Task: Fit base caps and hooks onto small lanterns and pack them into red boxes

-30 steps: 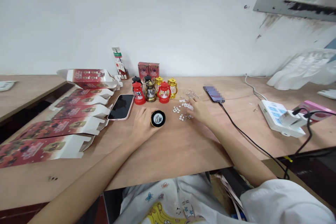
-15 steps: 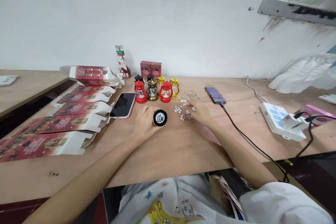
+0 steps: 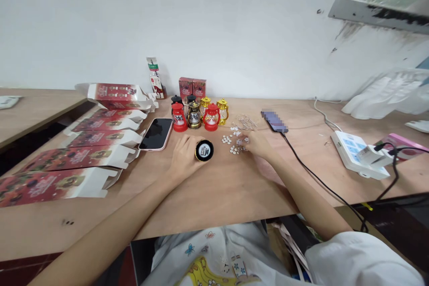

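My left hand [image 3: 184, 156] is closed around a small lantern [image 3: 204, 150], tipped so its round black underside faces me. A pale recess with metal parts shows in that base, inside a gold rim. To the right, my right hand [image 3: 256, 143] rests on the table with fingers bent down at a scatter of small white discs [image 3: 226, 139]. Its fingertips are drawn together among the pieces; what they pinch, if anything, is too small to make out. Behind the discs lies a tangle of thin pale wire-like pieces [image 3: 245, 121].
Several red, black, bronze and gold lanterns [image 3: 211, 118] stand at the back, before two red boxes [image 3: 199, 88]. Flattened red cartons [image 3: 97, 153] overlap at left beside a phone [image 3: 156, 134]. At right lie a charging phone [image 3: 275, 121], its black cable and a white power strip [image 3: 358, 154].
My right hand has shifted slightly among the discs, and some of them are spread differently in front of its fingers. My left hand and the lantern stay in place.
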Demonstrator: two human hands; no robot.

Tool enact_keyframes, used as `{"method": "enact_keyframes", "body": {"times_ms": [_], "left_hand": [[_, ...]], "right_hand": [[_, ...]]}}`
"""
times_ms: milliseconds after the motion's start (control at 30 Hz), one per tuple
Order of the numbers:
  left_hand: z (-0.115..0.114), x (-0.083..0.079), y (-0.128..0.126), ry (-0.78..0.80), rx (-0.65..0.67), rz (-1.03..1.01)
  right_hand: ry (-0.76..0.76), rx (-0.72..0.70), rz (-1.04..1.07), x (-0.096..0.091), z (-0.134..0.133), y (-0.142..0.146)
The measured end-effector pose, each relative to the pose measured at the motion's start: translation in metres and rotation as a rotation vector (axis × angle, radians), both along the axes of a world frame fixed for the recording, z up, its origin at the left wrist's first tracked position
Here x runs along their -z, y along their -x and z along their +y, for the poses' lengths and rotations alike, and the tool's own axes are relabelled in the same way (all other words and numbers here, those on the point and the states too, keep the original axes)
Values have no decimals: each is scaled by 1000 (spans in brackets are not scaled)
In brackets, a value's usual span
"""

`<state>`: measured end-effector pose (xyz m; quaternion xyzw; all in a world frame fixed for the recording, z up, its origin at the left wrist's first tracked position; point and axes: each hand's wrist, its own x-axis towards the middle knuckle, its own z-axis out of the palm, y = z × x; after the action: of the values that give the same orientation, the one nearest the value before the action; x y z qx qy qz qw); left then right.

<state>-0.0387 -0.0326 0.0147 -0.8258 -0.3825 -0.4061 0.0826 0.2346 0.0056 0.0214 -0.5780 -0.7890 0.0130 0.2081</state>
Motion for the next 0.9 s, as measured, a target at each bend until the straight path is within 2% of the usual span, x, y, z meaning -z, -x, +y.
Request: {"method": "enact_keyframes", "body": {"times_ms": [167,333,400,533,667,900], "left_hand": [[-1,-1,0,-5,-6,11],[-1,0,0,13,-19,5],[0,0,0,10,-23,3],[1,0,0,-3,-24,0],[1,0,0,-8,-15,-4],[1,1,0,-54,-12,-10]], "right_hand": [[61,-30,260,-1,0,4],[5,-191,602,5,-12,29],[-19,-271,585,8,-22,42],[-2,-448,423,11,-38,61],[-51,-499,360,14,-40,61],[66,-815,286,10,-38,58]]}}
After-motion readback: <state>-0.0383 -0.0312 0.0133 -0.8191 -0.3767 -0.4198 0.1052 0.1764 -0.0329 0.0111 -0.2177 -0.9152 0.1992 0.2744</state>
